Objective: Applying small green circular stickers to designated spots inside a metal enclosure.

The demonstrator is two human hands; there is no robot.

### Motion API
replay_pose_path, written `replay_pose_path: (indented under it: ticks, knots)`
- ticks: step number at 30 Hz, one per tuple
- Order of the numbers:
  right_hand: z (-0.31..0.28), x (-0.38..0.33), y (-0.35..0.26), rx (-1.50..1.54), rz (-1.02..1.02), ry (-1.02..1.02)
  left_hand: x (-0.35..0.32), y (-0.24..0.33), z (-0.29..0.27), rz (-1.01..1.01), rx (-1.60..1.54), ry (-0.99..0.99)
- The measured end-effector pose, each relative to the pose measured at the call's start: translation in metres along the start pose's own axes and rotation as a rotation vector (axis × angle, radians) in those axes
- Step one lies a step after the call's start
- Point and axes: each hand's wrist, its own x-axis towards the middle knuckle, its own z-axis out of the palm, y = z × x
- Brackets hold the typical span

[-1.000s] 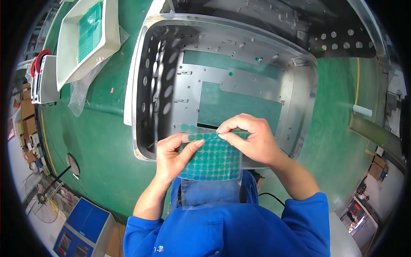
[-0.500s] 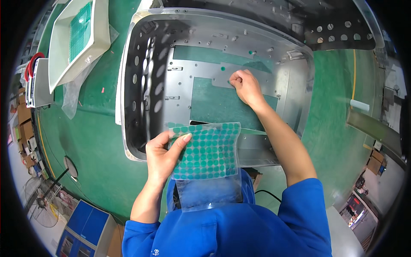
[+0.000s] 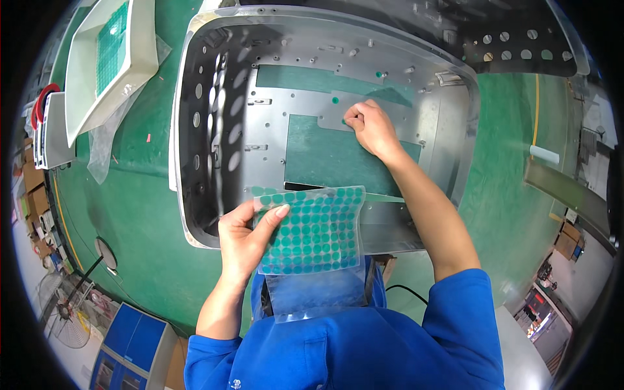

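Observation:
My left hand (image 3: 244, 237) holds a clear sheet of green round stickers (image 3: 312, 231) by its left edge, above the near rim of a grey metal chassis (image 3: 214, 162). My right hand (image 3: 369, 127) reaches into the chassis, fingertips pinched and pressed on the metal plate beside a cut-out. Whether a sticker is under the fingertips is hidden. Two green dots (image 3: 335, 100) sit stuck on the plate just above that hand.
The chassis lies on a green table (image 3: 130, 208). A white tray (image 3: 91, 58) holding another green sticker sheet stands at the far left on a plastic bag. A perforated metal panel (image 3: 513, 39) lies at the far right. Blue boxes (image 3: 130, 341) stand on the floor below left.
My right hand left the sticker sheet and moved up into the chassis, onto the plate. The left hand keeps holding the sheet, now alone.

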Motion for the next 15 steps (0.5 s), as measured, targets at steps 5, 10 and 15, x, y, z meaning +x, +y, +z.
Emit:
replay_pose_path:
  ticks: [5, 10, 15]
  knots:
    - [0.0019, -0.0008, -0.0020, -0.054, -0.009, 0.031, 0.0014, -0.0001, 0.0001, -0.026, 0.002, -0.008]
    - [0.0026, -0.0029, -0.0042, -0.103, -0.029, 0.060, 0.0020, 0.0007, 0.0006, -0.006, 0.012, -0.008]
    - [0.0014, -0.0065, -0.0074, -0.126, -0.056, 0.089, 0.0019, 0.0006, -0.0008, -0.023, -0.001, -0.014]
